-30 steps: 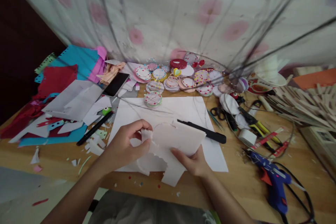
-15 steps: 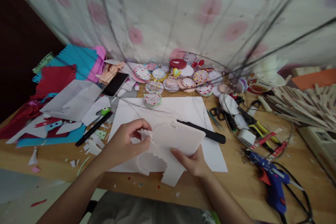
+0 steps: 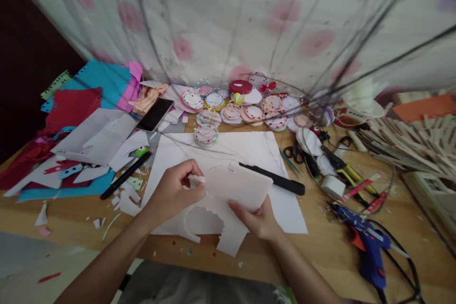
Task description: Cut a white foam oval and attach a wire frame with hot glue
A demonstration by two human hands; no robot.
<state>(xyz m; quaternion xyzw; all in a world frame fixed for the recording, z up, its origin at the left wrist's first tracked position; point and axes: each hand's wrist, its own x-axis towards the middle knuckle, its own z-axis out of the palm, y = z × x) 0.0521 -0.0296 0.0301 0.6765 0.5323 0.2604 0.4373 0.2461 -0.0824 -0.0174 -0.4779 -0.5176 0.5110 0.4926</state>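
Shifted slightly left, the ragged card (image 3: 242, 184) is above the white paper (image 3: 245, 146), its curled edge seemingly pinched by the left hand (image 3: 180, 189), while the right hand (image 3: 261, 221), pinching its broader part, should brace it gently to avoid creasing.

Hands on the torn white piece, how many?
2. The left hand pinches the left edge of the white piece; the right hand, partly hidden behind it, grips its lower right.

My table (image 3: 313, 256) holds coloured sheets (image 3: 103, 78) on the left, discs (image 3: 232, 111) far, a white sheet (image 3: 292, 213) before me, a glue gun (image 3: 372, 249) near right.
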